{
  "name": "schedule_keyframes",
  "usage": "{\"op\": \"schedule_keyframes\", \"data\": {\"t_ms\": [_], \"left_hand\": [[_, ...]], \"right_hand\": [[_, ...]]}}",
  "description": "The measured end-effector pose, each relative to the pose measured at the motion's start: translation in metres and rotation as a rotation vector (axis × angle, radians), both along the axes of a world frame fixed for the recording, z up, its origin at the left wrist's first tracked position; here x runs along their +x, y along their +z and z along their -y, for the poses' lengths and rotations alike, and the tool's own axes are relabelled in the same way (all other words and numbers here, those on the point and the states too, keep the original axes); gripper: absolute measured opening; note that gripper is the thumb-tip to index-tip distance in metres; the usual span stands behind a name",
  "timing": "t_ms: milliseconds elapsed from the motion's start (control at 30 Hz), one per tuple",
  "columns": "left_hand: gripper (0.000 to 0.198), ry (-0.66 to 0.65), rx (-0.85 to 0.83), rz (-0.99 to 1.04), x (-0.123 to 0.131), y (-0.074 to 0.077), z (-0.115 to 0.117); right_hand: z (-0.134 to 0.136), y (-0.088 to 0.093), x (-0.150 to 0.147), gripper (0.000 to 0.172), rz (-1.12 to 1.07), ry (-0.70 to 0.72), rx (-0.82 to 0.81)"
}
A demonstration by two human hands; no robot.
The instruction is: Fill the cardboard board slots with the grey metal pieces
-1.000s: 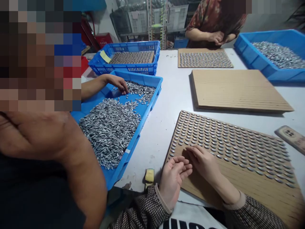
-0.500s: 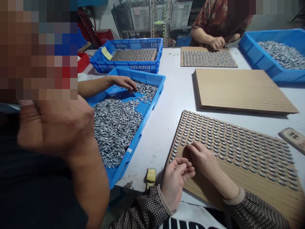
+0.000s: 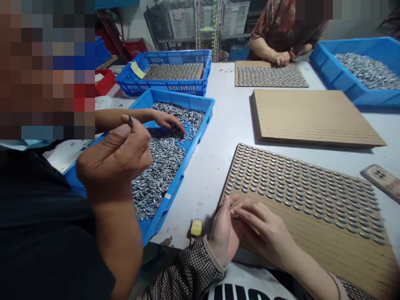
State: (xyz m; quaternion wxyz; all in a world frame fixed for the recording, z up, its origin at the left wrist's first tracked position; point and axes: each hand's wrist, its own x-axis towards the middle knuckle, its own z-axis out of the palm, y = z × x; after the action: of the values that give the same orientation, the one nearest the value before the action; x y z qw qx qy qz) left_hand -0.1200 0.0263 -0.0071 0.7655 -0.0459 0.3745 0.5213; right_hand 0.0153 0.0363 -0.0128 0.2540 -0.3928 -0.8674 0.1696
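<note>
White table (image 3: 203,175) | left hand (image 3: 224,235) cupped, contents hidden | right hand (image 3: 265,231) apparently pinching silvery piece (image 3: 236,217)

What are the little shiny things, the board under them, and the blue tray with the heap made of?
Shiny pieces: probably smooth metal, because they're silvery-grey and glint; coated plastic is possible.
Board: maybe cardboard or thin wood; it's dull brown with dark streaks.
Blue tray: likely hard plastic, with even colour, slight sheen and a moulded-looking rim.
</note>
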Motion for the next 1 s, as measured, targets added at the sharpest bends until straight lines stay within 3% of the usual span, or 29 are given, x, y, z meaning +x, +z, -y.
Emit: {"op": "schedule_keyframes", "data": {"t_ms": [233,400,467,633,800,1000], "left_hand": [[0.058,-0.121,-0.013,-0.002,0.004,0.000,0.003],[0.042,-0.122,0.051,-0.007,0.002,-0.001,0.007],[0.038,-0.116,0.082,-0.001,0.001,-0.002,0.008],[0.036,-0.117,0.092,0.014,0.000,0.000,0.007],[0.031,-0.058,0.114,-0.090,-0.001,0.008,0.006],[0.024,-0.009,0.113,-0.142,-0.003,0.010,0.010]], "right_hand": [[0.012,-0.001,-0.003,0.021,0.076,-0.017,0.076],[0.014,-0.004,0.015,0.020,-0.075,-0.077,-0.128],[0.016,-0.005,0.019,0.020,-0.084,-0.112,-0.140],[0.013,-0.015,0.026,0.020,-0.065,-0.173,-0.093],[-0.013,-0.036,0.032,0.020,0.053,-0.311,0.148],[-0.028,-0.056,0.031,0.026,0.164,-0.300,0.178]]}}
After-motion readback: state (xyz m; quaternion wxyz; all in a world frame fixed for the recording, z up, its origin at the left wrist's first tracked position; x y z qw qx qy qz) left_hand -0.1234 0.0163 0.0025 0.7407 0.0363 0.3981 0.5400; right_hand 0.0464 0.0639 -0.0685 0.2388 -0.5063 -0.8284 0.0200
